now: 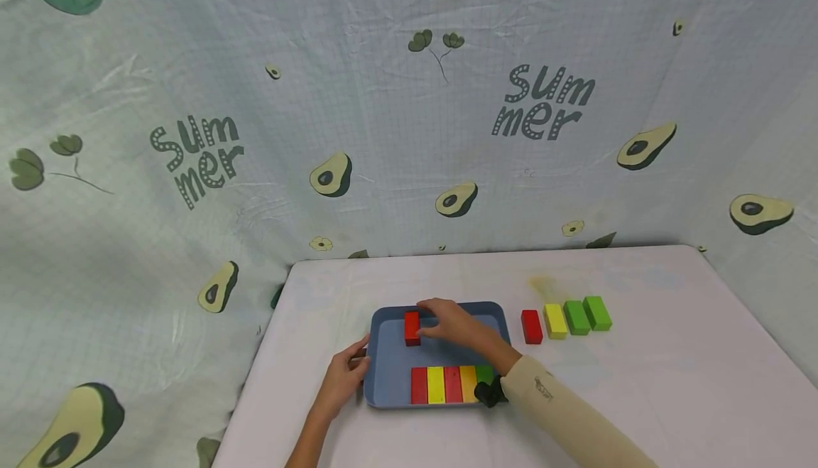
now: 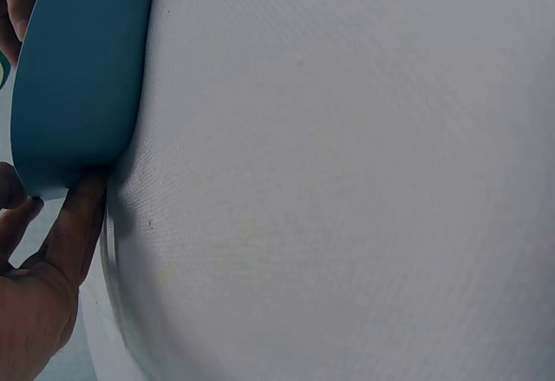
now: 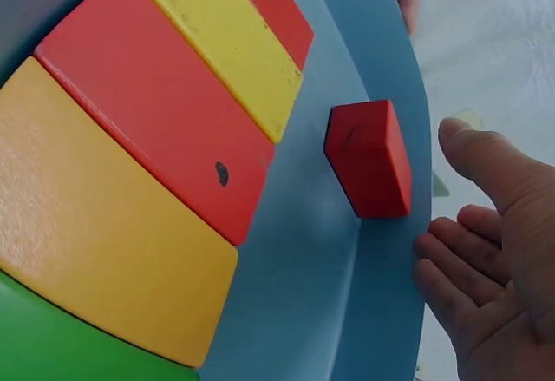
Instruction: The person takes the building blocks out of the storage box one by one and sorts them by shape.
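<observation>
A blue-grey tray [image 1: 388, 368] sits on the table. Several blocks stand in a row along its near side, among them a yellow block [image 1: 435, 385] and an orange block [image 3: 113, 207]. One red block [image 3: 368, 160] stands by the tray's far wall, apart from that row. My right hand [image 1: 450, 322] is just beside this block, thumb and fingers spread apart with nothing between them. Against the outside of the tray's left wall, my left hand [image 1: 341, 379] rests its fingertips. The left wrist view shows those fingers [image 2: 74, 233] touching the wall low down.
Right of the tray, a red block [image 1: 532, 327], a yellow block [image 1: 555, 322] and two green blocks, including the outer green block [image 1: 597, 313], lie on the white table [image 1: 639, 383]. A printed cloth [image 1: 383, 113] hangs behind the table. A black wrist camera [image 1: 489, 392] overlaps the tray's near right corner.
</observation>
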The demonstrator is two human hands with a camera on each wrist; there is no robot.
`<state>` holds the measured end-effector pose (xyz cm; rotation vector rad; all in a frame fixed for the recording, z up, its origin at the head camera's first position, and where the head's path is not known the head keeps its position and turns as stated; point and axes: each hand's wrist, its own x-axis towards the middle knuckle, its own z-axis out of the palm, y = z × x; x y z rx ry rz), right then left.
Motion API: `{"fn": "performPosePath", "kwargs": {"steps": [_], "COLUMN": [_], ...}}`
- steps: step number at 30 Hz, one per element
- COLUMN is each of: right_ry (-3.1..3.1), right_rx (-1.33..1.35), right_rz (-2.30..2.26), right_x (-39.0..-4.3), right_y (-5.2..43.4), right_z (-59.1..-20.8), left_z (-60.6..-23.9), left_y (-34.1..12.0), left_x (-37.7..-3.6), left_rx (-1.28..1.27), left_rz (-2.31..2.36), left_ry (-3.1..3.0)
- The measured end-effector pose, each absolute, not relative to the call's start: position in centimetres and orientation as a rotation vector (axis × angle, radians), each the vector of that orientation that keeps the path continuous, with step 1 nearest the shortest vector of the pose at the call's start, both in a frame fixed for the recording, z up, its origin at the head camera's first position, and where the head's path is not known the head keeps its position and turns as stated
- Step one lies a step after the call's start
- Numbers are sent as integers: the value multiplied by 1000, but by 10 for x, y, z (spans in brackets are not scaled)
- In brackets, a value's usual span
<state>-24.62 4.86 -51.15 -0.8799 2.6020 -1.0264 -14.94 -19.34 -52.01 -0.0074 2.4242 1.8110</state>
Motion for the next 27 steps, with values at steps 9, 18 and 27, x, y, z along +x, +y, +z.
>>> {"fn": "performPosePath", "kwargs": {"steps": [9,18,27], "right_ry": [2628,2624,2647], "right_rx": [-850,-825,-831], "right_rz": [-941,-911,-882], "right_x": [-250,-249,-250], "right_y": [44,39,36], "right_z": [-519,-521,-522], "left_z": [-539,-539,-540], "left_y": [-197,-198,-198], "left_x": [-154,-154,-154], "left_rx": [-44,-39,-40], "left_rz": [1788,1772,1775], "left_ry": [2462,2470,2476]}}
